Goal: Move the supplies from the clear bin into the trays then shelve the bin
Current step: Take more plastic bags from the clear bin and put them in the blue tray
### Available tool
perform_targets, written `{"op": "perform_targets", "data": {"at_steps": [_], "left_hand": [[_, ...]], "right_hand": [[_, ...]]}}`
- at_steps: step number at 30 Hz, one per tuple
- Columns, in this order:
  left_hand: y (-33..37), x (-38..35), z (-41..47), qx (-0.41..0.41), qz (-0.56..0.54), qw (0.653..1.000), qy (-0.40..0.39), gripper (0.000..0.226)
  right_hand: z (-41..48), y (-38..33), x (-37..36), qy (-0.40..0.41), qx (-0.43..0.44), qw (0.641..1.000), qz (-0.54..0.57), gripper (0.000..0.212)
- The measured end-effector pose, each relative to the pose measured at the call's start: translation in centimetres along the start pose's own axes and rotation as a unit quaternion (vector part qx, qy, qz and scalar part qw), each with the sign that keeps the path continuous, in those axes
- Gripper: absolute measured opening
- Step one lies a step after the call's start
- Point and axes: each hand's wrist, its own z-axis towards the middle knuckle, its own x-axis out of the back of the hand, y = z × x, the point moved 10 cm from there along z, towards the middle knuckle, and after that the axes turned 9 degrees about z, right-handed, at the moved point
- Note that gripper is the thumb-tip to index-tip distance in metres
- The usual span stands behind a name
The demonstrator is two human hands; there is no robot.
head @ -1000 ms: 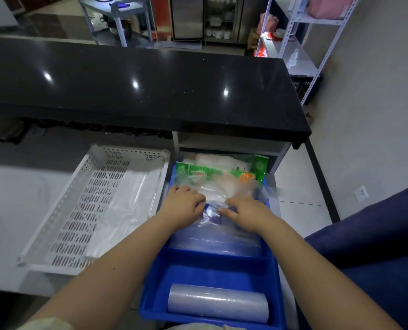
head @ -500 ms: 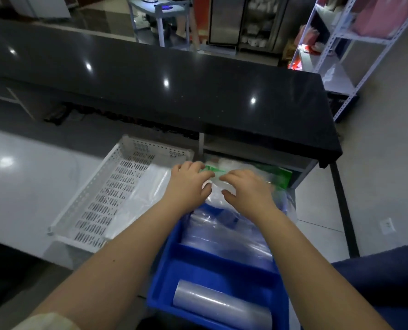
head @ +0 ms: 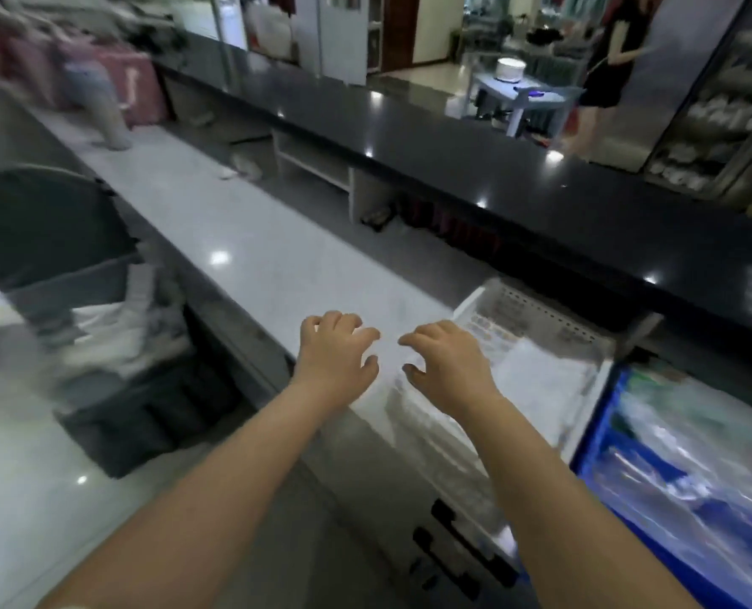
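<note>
My left hand (head: 334, 350) and my right hand (head: 445, 360) hover side by side over the pale counter (head: 251, 257), fingers loosely curled and holding nothing. Just right of my right hand lies the white perforated tray (head: 536, 309) with a clear plastic sheet in it. At the lower right the blue tray (head: 602, 437) holds clear plastic bags (head: 690, 459). Far left, a blurred, see-through container (head: 80, 301) with white items inside may be the clear bin; I cannot tell for sure.
A long raised black countertop (head: 519, 178) runs behind the pale counter. A dark recess (head: 154, 410) opens in the counter at the left. Black handles (head: 453, 542) show on the cabinet front below. A person (head: 607, 59) stands at the back right.
Both hands have left the bags in the blue tray and moved left past the white tray, holding nothing. The view has swung sharply left and is blurred.
</note>
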Motion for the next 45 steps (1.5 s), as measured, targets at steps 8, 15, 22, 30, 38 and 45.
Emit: {"op": "perform_targets", "data": {"at_steps": [8, 15, 22, 30, 38, 45], "left_hand": [[-28.5, 2.1, -11.4, 0.187, 0.049, 0.981, 0.006, 0.036], [-43.4, -0.8, -19.5, 0.316, 0.029, 0.947, -0.043, 0.048], [-53.3, -5.5, -19.1, 0.376, 0.025, 0.924, -0.065, 0.047], [-66.1, -12.6, -12.5, 0.424, 0.018, 0.897, -0.121, 0.049], [-74.9, -19.2, -8.3, 0.441, -0.019, 0.879, -0.180, 0.046], [-83.4, -28.3, -7.8, 0.407, -0.079, 0.867, -0.275, 0.052]], "right_hand": [[11.2, -24.7, -13.2, -0.058, 0.147, 0.986, 0.060, 0.029], [16.6, -36.0, -21.5, -0.091, 0.181, 0.974, 0.101, 0.036], [23.3, -39.8, -30.2, -0.178, 0.218, 0.951, 0.128, 0.041], [39.8, -41.6, -39.2, -0.228, 0.246, 0.929, 0.156, 0.037], [50.2, -43.9, -50.8, -0.372, 0.184, 0.884, 0.216, 0.042], [54.3, -43.7, -60.9, -0.414, 0.083, 0.885, 0.199, 0.040]]}}
